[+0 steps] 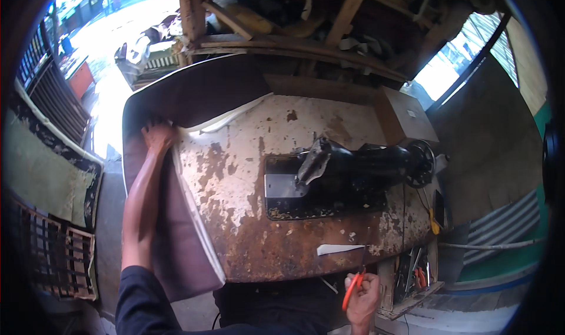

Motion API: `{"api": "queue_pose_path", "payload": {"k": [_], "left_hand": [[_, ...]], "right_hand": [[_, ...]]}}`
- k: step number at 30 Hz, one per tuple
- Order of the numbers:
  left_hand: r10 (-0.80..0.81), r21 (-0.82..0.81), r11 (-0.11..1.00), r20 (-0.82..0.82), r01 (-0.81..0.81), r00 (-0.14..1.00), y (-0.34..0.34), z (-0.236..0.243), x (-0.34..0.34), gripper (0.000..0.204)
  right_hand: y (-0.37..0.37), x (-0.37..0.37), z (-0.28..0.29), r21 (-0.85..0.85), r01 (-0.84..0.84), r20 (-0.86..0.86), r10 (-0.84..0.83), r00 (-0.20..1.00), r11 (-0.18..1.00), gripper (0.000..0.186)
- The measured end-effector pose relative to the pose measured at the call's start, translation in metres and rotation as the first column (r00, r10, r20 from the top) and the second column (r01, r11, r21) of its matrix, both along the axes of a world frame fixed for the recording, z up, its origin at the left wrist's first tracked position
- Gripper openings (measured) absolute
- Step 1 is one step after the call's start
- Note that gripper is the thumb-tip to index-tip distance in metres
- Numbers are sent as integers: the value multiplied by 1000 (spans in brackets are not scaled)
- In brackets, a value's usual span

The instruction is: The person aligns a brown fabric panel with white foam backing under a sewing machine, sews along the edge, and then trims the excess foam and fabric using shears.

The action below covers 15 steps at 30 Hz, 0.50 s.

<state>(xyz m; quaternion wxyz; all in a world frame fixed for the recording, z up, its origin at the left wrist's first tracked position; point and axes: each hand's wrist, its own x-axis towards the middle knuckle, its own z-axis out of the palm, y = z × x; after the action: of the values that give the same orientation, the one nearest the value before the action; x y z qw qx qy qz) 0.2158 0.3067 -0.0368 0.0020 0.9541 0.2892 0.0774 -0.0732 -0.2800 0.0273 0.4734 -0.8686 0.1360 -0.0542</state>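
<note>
Two bare hands were in view over the stained worktop (235, 241). The left hand (158, 136) lay on the dark brown sheet (176, 241), near its inner bend; whether its fingers pinched the material or only rested on it, I cannot tell. That sheet ran along the left edge of the worktop, across its back left corner and past the front edge, with a pale border on its inner side. The right hand (364, 302), just off the front edge, was closed around orange-handled scissors (349, 294). Near that edge lay a tapered white scrap (338, 250). A black sewing machine (365, 167) stood toward the right edge, with a box (406, 117) at the back right corner.
</note>
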Motion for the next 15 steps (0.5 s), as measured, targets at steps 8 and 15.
{"api": "queue_pose_path", "payload": {"k": [8, 15], "left_hand": [[-615, -514, 580, 231, 632, 754, -156, 82, -123, 38], [-137, -407, 821, 540, 400, 831, -145, 98, -11, 94]], "right_hand": [[68, 16, -15, 175, -284, 71, 275, 959, 943, 42], [91, 42, -8, -56, -575, 211, 573, 792, 816, 48]]}}
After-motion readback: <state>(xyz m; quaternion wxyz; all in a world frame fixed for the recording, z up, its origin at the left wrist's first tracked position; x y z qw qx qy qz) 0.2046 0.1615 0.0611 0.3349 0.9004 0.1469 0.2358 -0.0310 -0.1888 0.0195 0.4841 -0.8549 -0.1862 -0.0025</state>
